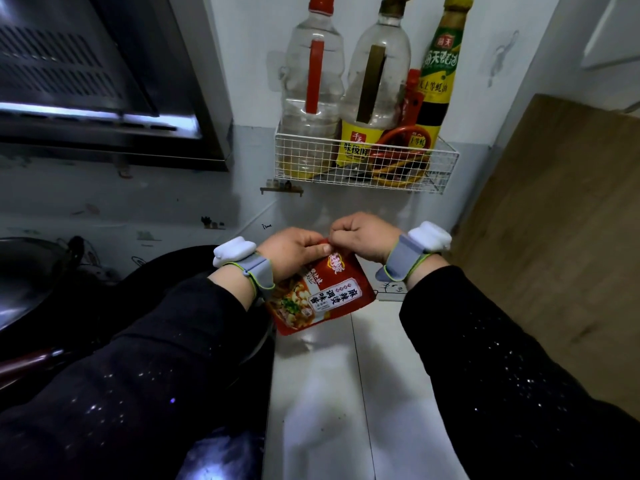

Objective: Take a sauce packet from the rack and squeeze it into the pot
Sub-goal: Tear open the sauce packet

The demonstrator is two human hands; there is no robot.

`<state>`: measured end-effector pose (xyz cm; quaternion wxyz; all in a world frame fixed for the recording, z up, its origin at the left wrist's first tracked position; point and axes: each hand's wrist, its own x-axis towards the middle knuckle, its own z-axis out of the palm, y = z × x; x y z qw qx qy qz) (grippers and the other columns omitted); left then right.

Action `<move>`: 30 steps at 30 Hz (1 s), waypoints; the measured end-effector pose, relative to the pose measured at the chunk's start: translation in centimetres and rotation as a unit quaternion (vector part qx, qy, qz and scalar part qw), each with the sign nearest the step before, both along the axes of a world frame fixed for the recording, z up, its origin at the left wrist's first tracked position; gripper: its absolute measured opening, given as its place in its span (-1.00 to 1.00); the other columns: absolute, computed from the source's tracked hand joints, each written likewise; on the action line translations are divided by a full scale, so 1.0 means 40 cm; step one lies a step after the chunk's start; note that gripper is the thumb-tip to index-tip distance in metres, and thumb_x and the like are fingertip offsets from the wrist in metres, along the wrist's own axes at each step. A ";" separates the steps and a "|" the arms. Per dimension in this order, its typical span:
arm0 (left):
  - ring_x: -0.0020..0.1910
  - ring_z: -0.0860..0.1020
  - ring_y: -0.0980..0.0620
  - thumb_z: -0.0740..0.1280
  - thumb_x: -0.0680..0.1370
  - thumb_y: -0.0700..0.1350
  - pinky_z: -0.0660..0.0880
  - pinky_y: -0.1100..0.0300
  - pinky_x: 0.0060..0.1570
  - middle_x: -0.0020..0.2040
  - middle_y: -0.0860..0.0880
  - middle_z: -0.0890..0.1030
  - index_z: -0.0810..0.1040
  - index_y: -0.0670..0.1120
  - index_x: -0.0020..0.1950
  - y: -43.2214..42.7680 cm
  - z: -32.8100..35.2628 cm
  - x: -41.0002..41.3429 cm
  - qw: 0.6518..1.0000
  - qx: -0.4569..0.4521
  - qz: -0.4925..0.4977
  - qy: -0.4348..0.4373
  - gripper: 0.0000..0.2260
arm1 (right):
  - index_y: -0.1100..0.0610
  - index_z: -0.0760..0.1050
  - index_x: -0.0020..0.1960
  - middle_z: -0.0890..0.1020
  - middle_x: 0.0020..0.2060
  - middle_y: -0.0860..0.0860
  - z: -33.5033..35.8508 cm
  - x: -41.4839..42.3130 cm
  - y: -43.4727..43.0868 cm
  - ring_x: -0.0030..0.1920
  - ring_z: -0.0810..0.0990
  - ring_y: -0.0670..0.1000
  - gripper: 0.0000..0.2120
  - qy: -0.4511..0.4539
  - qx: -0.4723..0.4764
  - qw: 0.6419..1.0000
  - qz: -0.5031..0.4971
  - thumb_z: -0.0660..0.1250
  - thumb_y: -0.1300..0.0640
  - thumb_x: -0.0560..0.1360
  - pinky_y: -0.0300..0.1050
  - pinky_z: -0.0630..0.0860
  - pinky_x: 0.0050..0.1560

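A red sauce packet [322, 296] with a food picture and a white label hangs over the white counter, below the wall rack. My left hand [294, 249] pinches its top edge from the left. My right hand [363, 237] pinches the same top edge from the right, fingertips touching the left hand's. The white wire rack [440, 168] on the wall holds bottles and red items. A dark pot [180, 265] sits at the left, mostly hidden under my left sleeve.
A black wok [20, 271] stands at the far left under the range hood [86, 81]. A wooden board [561, 220] leans at the right. In the rack stand two clear bottles [311, 98] and a dark sauce bottle [440, 74]. White tiled counter [329, 393] runs below my hands.
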<state>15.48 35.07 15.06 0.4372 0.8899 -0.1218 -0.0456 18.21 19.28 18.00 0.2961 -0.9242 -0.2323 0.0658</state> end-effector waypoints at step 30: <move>-0.13 0.62 -0.01 0.26 0.52 0.10 0.48 0.19 -0.17 -0.10 -0.03 0.69 0.64 0.03 -0.01 0.005 -0.009 -0.020 0.977 0.126 0.066 -0.157 -0.77 | 0.15 0.32 -0.41 0.40 -0.60 -0.06 -0.122 -0.014 0.044 -0.50 0.36 -0.08 -0.68 0.158 0.506 0.844 -0.083 0.22 0.32 0.50 -0.19 0.31 -0.39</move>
